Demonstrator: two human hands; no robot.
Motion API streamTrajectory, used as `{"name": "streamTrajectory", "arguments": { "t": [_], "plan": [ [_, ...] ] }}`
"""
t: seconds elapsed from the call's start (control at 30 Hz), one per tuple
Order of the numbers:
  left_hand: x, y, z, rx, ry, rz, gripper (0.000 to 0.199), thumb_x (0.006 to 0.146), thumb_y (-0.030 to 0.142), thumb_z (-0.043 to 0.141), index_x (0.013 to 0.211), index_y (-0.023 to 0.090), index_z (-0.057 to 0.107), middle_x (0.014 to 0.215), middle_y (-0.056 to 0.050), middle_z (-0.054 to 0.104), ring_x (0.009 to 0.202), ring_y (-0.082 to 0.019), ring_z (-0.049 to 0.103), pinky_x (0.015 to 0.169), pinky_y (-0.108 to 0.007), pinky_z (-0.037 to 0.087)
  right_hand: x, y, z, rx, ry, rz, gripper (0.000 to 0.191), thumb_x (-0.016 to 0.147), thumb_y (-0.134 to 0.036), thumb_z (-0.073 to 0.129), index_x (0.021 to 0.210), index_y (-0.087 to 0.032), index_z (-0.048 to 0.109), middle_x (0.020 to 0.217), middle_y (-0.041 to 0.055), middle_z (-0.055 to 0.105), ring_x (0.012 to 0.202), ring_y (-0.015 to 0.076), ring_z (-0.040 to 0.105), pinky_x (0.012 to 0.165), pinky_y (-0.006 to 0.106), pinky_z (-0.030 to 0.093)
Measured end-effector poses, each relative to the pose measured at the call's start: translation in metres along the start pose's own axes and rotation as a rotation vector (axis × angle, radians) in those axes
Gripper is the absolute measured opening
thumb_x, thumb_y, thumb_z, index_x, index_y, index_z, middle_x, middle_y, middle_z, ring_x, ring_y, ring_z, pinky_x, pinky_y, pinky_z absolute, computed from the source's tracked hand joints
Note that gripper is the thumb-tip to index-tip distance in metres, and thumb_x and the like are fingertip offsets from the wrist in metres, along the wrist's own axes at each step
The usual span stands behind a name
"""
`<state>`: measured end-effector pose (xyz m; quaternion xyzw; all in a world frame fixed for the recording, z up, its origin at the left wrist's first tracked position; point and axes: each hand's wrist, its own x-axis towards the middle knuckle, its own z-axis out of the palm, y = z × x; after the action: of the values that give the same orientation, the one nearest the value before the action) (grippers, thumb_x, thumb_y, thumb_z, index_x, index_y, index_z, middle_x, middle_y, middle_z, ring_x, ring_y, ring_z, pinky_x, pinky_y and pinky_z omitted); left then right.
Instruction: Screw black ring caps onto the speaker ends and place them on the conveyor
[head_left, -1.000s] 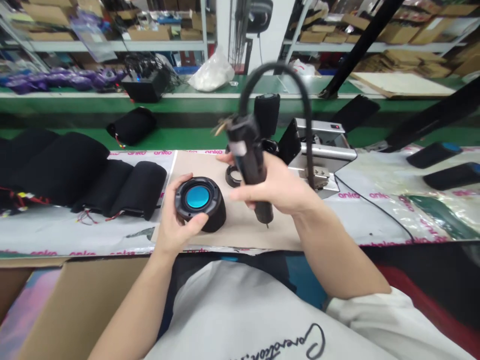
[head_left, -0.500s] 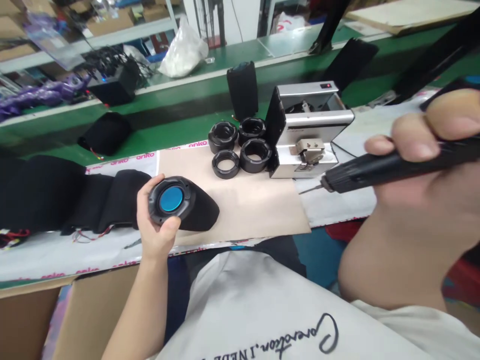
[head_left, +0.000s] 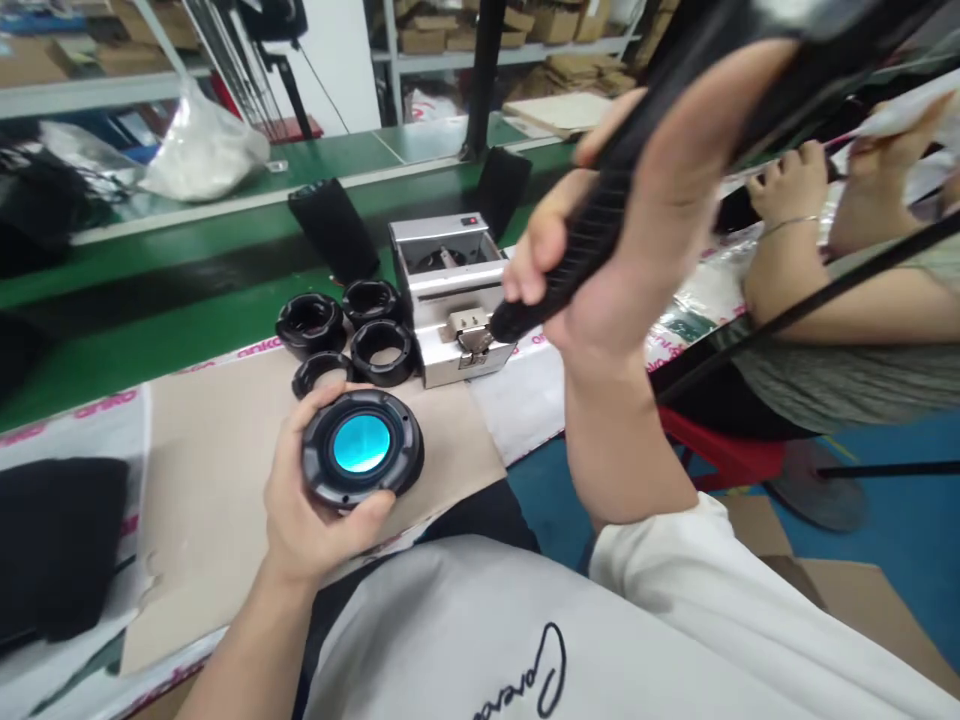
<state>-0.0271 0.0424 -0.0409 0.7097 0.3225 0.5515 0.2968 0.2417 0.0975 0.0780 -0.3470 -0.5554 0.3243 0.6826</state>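
My left hand (head_left: pixel 315 500) grips a black cylindrical speaker (head_left: pixel 409 440) by its ringed end, whose blue disc (head_left: pixel 362 443) faces up toward me. My right hand (head_left: pixel 622 240) is wrapped round a black electric screwdriver (head_left: pixel 592 225). The driver's nose points down and left, close to the metal clip on the front of a silver screw feeder (head_left: pixel 465 290). Its thin bit cannot be made out clearly against the feeder. Several black rings (head_left: pixel 384 352) stand just beyond the speaker, beside the feeder.
A cardboard sheet (head_left: pixel 202 450) lies on the bench under my left hand. Black fabric-covered pieces (head_left: pixel 334 228) stand behind the rings, and another dark piece (head_left: pixel 60 545) lies at left. A white plastic bag (head_left: pixel 206 150) sits at the back. A co-worker's arm (head_left: pixel 787 240) is at right.
My right hand has brought the screwdriver from the right to the feeder's front and tilted it steeply. The speaker's ringed end is turned more toward me. The view has swung right.
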Motion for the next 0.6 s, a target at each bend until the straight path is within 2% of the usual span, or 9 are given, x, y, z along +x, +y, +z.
{"name": "streamTrajectory", "arguments": {
  "t": [0.03, 0.07, 0.13, 0.2, 0.3, 0.4, 0.6],
  "plan": [
    [0.003, 0.0, 0.004, 0.008, -0.005, -0.006, 0.085, 0.081, 0.057, 0.088, 0.152, 0.019, 0.059, 0.136, -0.013, 0.073, 0.126, -0.03, 0.072, 0.11, -0.04, 0.057, 0.003, 0.008, 0.008, 0.041, 0.02, -0.057, 0.078, 0.065, -0.089, 0.085, 0.1, -0.03, 0.048, 0.061, -0.0078, 0.052, 0.049, 0.0189, 0.058, 0.041, 0.032, 0.05],
    [0.004, 0.0, 0.005, 0.019, -0.007, -0.012, 0.086, 0.081, 0.057, 0.088, 0.152, 0.018, 0.058, 0.137, -0.013, 0.073, 0.127, -0.03, 0.072, 0.111, -0.039, 0.056, 0.006, 0.017, 0.016, 0.067, 0.086, -0.105, 0.069, 0.074, -0.084, 0.084, 0.097, -0.029, 0.05, 0.06, -0.0079, 0.05, 0.045, 0.0166, 0.054, 0.038, 0.031, 0.044],
    [0.005, -0.002, 0.004, 0.033, -0.011, -0.022, 0.087, 0.081, 0.055, 0.089, 0.152, 0.016, 0.059, 0.137, -0.014, 0.073, 0.127, -0.029, 0.072, 0.113, -0.038, 0.055, 0.009, 0.034, 0.029, 0.115, 0.147, -0.131, 0.059, 0.083, -0.079, 0.081, 0.091, -0.027, 0.052, 0.057, -0.0079, 0.048, 0.041, 0.0133, 0.046, 0.035, 0.031, 0.035],
    [0.004, -0.003, 0.0, 0.03, -0.021, -0.023, 0.084, 0.081, 0.053, 0.089, 0.151, 0.016, 0.059, 0.137, -0.014, 0.073, 0.128, -0.028, 0.072, 0.114, -0.036, 0.054, 0.009, 0.048, 0.035, 0.14, 0.143, -0.126, 0.062, 0.081, -0.082, 0.08, 0.087, -0.026, 0.051, 0.053, -0.0091, 0.047, 0.037, 0.0116, 0.042, 0.032, 0.031, 0.03],
    [0.003, -0.005, -0.002, 0.006, -0.039, -0.029, 0.083, 0.083, 0.052, 0.088, 0.152, 0.017, 0.058, 0.138, -0.014, 0.073, 0.128, -0.027, 0.072, 0.114, -0.036, 0.054, 0.006, 0.057, 0.037, 0.137, 0.142, -0.105, 0.068, 0.076, -0.085, 0.081, 0.086, -0.026, 0.048, 0.05, -0.0112, 0.046, 0.034, 0.01, 0.04, 0.029, 0.029, 0.027],
    [0.004, -0.004, -0.001, -0.016, -0.04, -0.023, 0.083, 0.082, 0.052, 0.089, 0.151, 0.018, 0.059, 0.137, -0.013, 0.073, 0.125, -0.027, 0.073, 0.111, -0.035, 0.056, 0.002, 0.055, 0.038, 0.101, 0.151, -0.097, 0.064, 0.081, -0.08, 0.08, 0.085, -0.026, 0.046, 0.052, -0.0112, 0.045, 0.035, 0.0091, 0.04, 0.032, 0.028, 0.027],
    [0.003, -0.005, 0.002, -0.027, -0.018, -0.025, 0.083, 0.08, 0.052, 0.09, 0.149, 0.017, 0.059, 0.135, -0.013, 0.074, 0.123, -0.026, 0.074, 0.108, -0.033, 0.057, 0.001, 0.059, 0.036, 0.088, 0.09, -0.054, 0.066, 0.08, -0.08, 0.081, 0.084, -0.026, 0.045, 0.051, -0.0105, 0.045, 0.035, 0.0097, 0.039, 0.032, 0.029, 0.027]
  ]
}}
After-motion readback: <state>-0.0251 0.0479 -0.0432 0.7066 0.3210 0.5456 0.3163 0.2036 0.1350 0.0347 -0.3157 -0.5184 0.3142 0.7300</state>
